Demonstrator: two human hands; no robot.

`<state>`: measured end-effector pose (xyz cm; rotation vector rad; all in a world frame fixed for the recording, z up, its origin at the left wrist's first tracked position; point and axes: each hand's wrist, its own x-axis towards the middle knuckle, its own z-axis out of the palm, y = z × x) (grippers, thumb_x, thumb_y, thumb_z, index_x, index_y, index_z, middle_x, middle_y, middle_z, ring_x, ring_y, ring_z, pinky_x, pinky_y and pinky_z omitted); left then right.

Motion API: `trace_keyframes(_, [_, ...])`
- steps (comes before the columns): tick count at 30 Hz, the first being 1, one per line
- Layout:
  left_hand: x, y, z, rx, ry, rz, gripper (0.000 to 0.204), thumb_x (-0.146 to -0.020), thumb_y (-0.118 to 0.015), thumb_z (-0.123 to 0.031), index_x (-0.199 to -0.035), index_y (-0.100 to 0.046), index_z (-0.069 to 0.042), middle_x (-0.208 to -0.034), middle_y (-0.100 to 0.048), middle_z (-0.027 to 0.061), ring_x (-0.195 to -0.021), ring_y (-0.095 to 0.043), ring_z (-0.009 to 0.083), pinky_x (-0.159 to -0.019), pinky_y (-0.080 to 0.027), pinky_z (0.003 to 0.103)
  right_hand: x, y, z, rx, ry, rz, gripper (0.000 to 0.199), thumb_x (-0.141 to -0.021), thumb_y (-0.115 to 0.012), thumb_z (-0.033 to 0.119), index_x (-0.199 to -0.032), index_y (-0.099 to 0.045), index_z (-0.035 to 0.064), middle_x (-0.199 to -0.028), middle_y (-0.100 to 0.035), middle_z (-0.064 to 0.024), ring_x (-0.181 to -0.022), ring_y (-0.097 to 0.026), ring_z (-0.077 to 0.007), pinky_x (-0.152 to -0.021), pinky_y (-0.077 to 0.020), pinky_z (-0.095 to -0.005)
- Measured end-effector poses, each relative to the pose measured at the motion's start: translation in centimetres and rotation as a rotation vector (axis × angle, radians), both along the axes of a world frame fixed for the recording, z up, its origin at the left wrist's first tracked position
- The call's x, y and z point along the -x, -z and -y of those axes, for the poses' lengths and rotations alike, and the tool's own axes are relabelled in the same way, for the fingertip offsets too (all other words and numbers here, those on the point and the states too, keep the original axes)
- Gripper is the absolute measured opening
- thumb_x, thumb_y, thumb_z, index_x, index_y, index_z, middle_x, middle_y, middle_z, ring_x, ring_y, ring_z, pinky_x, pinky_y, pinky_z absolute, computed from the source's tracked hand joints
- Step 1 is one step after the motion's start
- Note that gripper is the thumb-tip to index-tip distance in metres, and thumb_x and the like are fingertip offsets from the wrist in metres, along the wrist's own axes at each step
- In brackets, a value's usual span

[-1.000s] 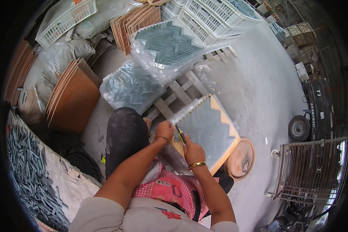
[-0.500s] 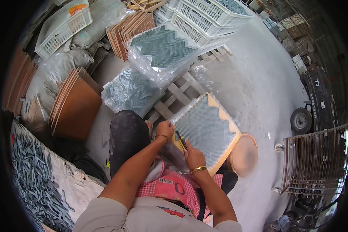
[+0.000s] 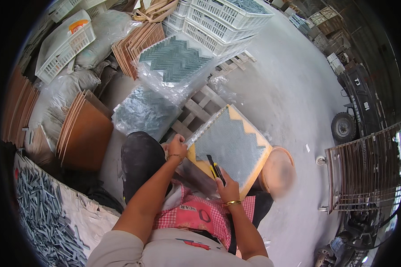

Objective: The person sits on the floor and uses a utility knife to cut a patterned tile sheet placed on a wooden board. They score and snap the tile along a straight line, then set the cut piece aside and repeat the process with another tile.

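In my right hand [image 3: 228,189] is a black-and-yellow utility knife [image 3: 215,170], its blade pointing up and away over the near left part of a mesh-covered tile sheet [image 3: 229,142]. The sheet has a zigzag outline and lies on a yellow-orange board [image 3: 260,165] tilted in front of my lap. My left hand [image 3: 177,147] is closed just off the board's left corner, apart from the knife. Whatever its fingers pinch is hidden.
A round brown stool top [image 3: 277,171] stands right of the board. Ahead are a stack of herringbone tile sheets [image 3: 173,60], a plastic-wrapped bundle [image 3: 145,111] and white crates [image 3: 223,26]. Brown boards [image 3: 85,133] lean at left, above loose tile strips [image 3: 47,218].
My left hand has moved left and away from the board's edge. The knife in my right hand has swung clear of that edge, over the sheet. The whole view has shifted slightly.
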<state>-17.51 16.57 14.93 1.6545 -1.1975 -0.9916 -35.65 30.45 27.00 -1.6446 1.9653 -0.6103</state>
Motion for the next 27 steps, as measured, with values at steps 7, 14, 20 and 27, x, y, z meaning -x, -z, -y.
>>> trace_keyframes(7, [4.0,-4.5,-6.5,-0.194,0.81,0.129,0.019,-0.074,-0.06,-0.022,-0.076,-0.064,-0.003,-0.074,-0.062,0.0168,-0.069,-0.061,0.0259,-0.064,-0.047,0.034,12.6,2.8,3.0,0.144,0.303,-0.121,0.027,-0.083,-0.057,0.024,-0.085,-0.053,-0.0026,-0.062,-0.059,-0.0172,-0.053,-0.058,-0.032,-0.051,-0.0467,-0.0381])
trace_keyframes(14, [4.9,-2.5,-8.9,-0.255,0.663,0.332,0.034,-0.081,-0.055,-0.029,-0.073,-0.062,0.004,-0.062,-0.062,0.0135,-0.058,-0.062,0.0251,-0.061,-0.049,0.036,20.3,7.0,13.0,0.239,0.036,-0.394,0.031,-0.079,-0.06,0.025,-0.089,-0.047,-0.0013,-0.087,-0.057,-0.0213,-0.08,-0.054,-0.0403,-0.069,-0.0434,-0.0463])
trace_keyframes(20, [4.9,-4.8,-6.1,-0.393,0.686,0.503,0.038,-0.079,-0.053,-0.031,-0.067,-0.064,0.003,-0.064,-0.063,0.0155,-0.064,-0.063,0.0301,-0.064,-0.049,0.038,19.5,9.3,11.2,0.144,0.077,-0.466,0.032,-0.076,-0.063,0.024,-0.092,-0.046,0.0009,-0.088,-0.056,-0.0176,-0.078,-0.055,-0.0369,-0.07,-0.0435,-0.0454])
trace_keyframes(27, [6.9,-4.9,-1.3,-0.308,0.56,0.648,0.037,-0.078,-0.055,-0.031,-0.08,-0.064,0.005,-0.084,-0.062,0.0236,-0.081,-0.061,0.0358,-0.074,-0.048,0.041,17.4,8.7,6.1,0.153,0.203,-0.59,0.033,-0.078,-0.062,0.024,-0.093,-0.046,0.0002,-0.086,-0.056,-0.0189,-0.077,-0.057,-0.0344,-0.067,-0.0467,-0.0413])
